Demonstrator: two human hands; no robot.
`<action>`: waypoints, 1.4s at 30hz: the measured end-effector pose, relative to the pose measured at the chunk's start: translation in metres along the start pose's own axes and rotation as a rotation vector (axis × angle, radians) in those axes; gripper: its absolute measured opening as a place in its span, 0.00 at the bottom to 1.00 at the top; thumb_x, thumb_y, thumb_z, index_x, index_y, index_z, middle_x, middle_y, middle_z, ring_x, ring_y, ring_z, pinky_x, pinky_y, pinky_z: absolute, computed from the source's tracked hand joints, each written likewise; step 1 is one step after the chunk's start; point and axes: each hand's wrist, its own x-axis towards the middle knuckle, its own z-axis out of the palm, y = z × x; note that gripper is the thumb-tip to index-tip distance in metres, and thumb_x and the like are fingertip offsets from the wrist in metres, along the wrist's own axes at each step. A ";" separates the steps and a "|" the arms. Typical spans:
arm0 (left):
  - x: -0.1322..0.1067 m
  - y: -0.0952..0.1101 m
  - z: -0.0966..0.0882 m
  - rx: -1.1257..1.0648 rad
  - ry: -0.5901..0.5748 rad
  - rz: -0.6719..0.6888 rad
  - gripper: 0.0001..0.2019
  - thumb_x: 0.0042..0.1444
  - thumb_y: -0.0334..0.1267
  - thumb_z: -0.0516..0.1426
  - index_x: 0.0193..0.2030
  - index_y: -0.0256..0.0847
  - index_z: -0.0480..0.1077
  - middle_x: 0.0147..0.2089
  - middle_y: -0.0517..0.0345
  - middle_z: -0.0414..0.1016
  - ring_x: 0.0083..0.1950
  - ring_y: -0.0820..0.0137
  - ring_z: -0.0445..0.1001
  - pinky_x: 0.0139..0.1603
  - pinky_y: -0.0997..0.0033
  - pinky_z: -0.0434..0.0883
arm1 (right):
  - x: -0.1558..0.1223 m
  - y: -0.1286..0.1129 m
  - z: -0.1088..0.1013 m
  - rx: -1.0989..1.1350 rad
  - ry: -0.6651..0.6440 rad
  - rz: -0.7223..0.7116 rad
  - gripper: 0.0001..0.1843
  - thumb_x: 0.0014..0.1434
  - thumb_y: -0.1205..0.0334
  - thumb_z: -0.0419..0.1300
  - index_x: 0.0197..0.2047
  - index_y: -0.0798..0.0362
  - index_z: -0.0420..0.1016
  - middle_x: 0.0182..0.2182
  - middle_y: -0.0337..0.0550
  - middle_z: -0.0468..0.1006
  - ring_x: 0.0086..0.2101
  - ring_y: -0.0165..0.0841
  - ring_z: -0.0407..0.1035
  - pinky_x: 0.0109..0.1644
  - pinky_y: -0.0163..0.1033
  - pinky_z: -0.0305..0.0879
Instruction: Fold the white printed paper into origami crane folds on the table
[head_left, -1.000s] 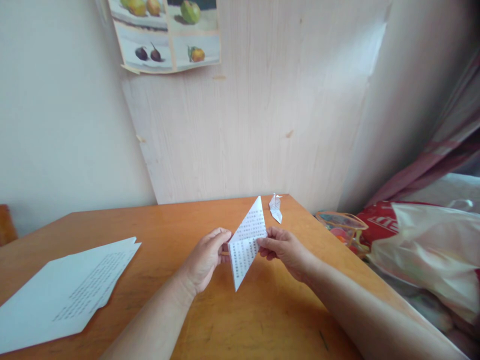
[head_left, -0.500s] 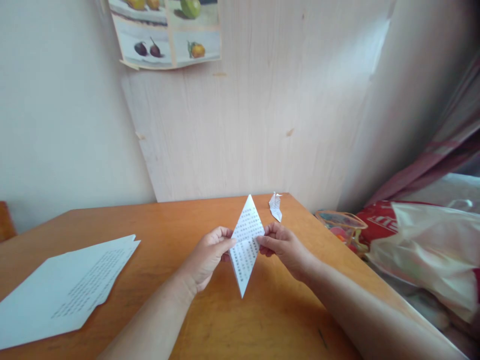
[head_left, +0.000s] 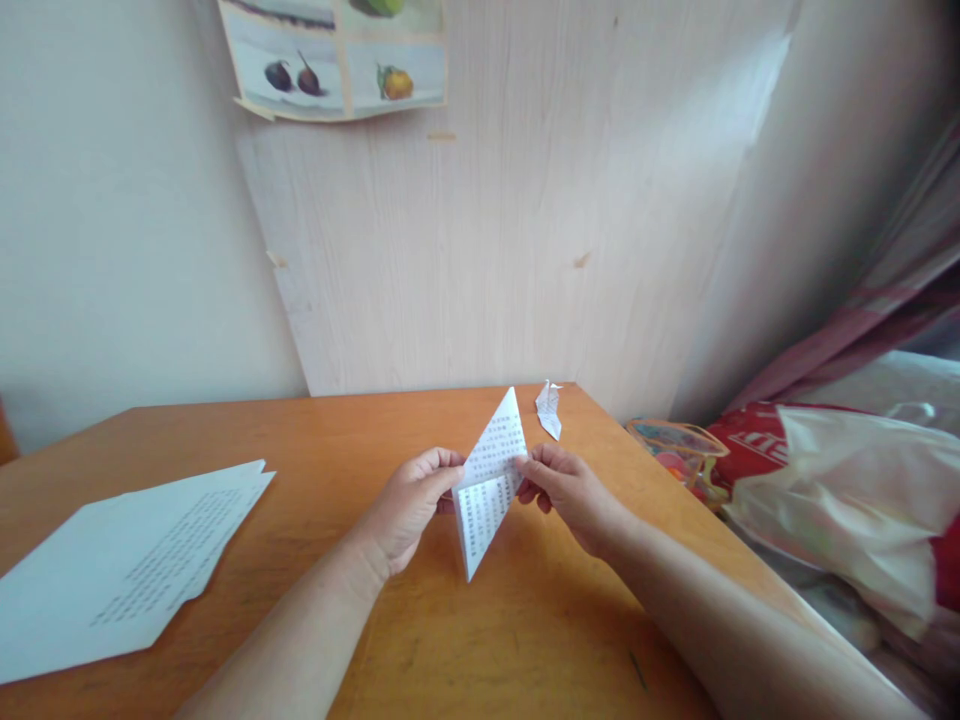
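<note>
Both my hands hold a diamond-shaped folded sheet of printed paper (head_left: 487,485) upright above the orange wooden table (head_left: 315,440). My left hand (head_left: 409,505) pinches its left corner with thumb and fingers closed. My right hand (head_left: 566,490) pinches the right corner the same way. The diamond's upper point leans to the right and its lower point hangs near the tabletop. A small finished white paper figure (head_left: 549,408) lies just beyond, near the table's far edge.
A stack of printed white sheets (head_left: 120,570) lies at the table's left. A pale wooden board leans against the wall behind. Right of the table are a wire basket (head_left: 675,450) and a plastic bag (head_left: 847,500). A fruit poster (head_left: 337,60) hangs above.
The folded diamond went from tilted to straight and is tilted again now, its top point leaning right. Both hands kept their pinch. The view shifted slightly.
</note>
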 end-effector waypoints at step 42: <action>0.007 -0.005 -0.007 -0.277 0.063 -0.101 0.15 0.50 0.38 0.67 0.43 0.39 0.69 0.36 0.55 0.77 0.37 0.66 0.75 0.41 0.66 0.68 | -0.001 -0.002 0.001 0.023 -0.104 0.005 0.05 0.52 0.65 0.61 0.35 0.51 0.73 0.32 0.40 0.77 0.30 0.32 0.67 0.33 0.38 0.60</action>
